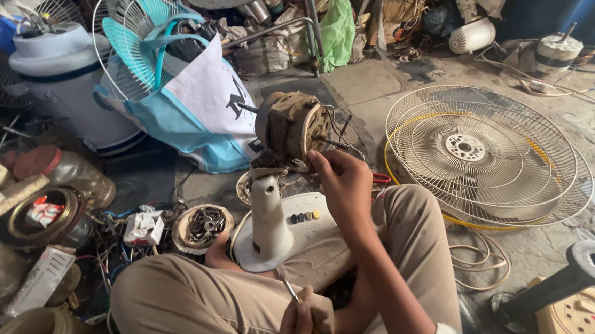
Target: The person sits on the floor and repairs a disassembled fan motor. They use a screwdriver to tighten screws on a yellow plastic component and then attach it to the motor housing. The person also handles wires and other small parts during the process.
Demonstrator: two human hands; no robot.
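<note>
I sit cross-legged on the floor with a white table-fan stand (270,218) between my knees. Its bare brown motor (287,122) tilts on top of the neck, shaft pointing right. My right hand (340,178) reaches up to the motor's front edge, with the fingertips pinched on it near the shaft. My left hand (298,327) rests low by my lap, closed around a screwdriver (291,289) with a green handle, tip pointing up toward the stand's base.
Two wire fan grilles (485,150) lie stacked on the concrete at right. A bowl of screws (204,226) sits left of the stand. A blue-and-white bag (195,104) stands behind the motor. A black pole (577,276) and cream base (587,314) lie at lower right. Clutter fills the left.
</note>
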